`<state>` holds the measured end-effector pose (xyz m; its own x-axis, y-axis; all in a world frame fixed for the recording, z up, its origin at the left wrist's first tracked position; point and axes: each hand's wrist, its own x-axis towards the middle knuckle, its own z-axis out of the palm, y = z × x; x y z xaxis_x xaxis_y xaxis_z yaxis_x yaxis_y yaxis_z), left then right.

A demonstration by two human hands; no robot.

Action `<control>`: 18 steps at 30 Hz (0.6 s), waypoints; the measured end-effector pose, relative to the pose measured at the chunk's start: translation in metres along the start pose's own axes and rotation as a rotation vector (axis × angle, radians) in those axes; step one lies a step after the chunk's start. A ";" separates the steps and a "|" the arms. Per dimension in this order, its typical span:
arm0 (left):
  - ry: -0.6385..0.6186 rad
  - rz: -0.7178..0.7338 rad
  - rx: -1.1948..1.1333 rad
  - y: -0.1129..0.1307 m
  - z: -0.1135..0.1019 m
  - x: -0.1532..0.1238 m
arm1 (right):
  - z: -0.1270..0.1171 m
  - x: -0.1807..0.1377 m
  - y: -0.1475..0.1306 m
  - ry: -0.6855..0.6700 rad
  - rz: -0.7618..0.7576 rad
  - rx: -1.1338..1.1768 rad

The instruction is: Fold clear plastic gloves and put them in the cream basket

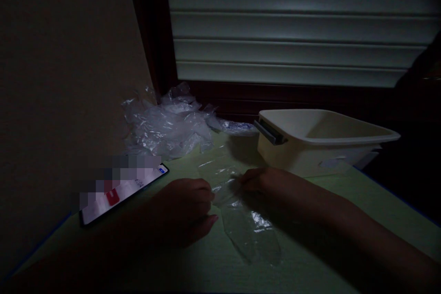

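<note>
A thin, clear plastic bag (253,234) lies loosely spread on the pale green tabletop, its lower part crinkled and shiny. My left hand (191,206) is at its left edge, fingers curled in and closed on the film, the thumb lower down. From the right, my right hand (258,180) reaches over the upper part, fingertips pinched together on the plastic. Between the two hands the film is bunched and slightly raised. Dim light makes the bag's outline and the exact fingertip contact hard to see.
Behind my left hand is a heap of crumpled clear plastic (172,121) against the wall. A phone (138,190) with a lit screen lies at left. At right stands a cream plastic bin (292,151) with a grey handle. The table's blue edge (396,195) runs along the right.
</note>
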<state>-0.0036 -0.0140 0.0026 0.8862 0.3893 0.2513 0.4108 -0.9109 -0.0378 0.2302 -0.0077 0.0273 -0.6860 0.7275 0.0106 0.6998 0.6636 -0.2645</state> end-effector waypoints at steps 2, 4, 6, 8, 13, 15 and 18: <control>0.116 0.025 0.008 0.000 0.003 -0.001 | 0.001 0.001 -0.003 0.057 0.023 -0.088; 0.196 0.030 0.024 0.000 0.004 -0.002 | 0.001 0.001 -0.006 0.133 0.017 -0.151; 0.205 0.019 0.030 0.002 0.004 -0.001 | 0.002 0.001 -0.008 0.143 -0.015 -0.145; 0.151 -0.005 0.013 0.004 0.003 0.000 | 0.003 0.001 -0.011 0.108 -0.042 -0.112; -0.042 -0.046 -0.028 0.006 -0.001 0.004 | 0.010 0.003 -0.016 0.010 -0.066 -0.160; -0.077 -0.045 -0.035 0.007 0.000 0.004 | 0.012 0.003 -0.018 -0.001 -0.069 -0.188; -0.087 -0.035 -0.029 0.008 0.003 0.004 | 0.010 0.003 -0.022 -0.015 -0.078 -0.182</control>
<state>0.0038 -0.0194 0.0006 0.8874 0.4300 0.1665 0.4364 -0.8998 -0.0022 0.2105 -0.0217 0.0237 -0.7414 0.6710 0.0097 0.6681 0.7393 -0.0842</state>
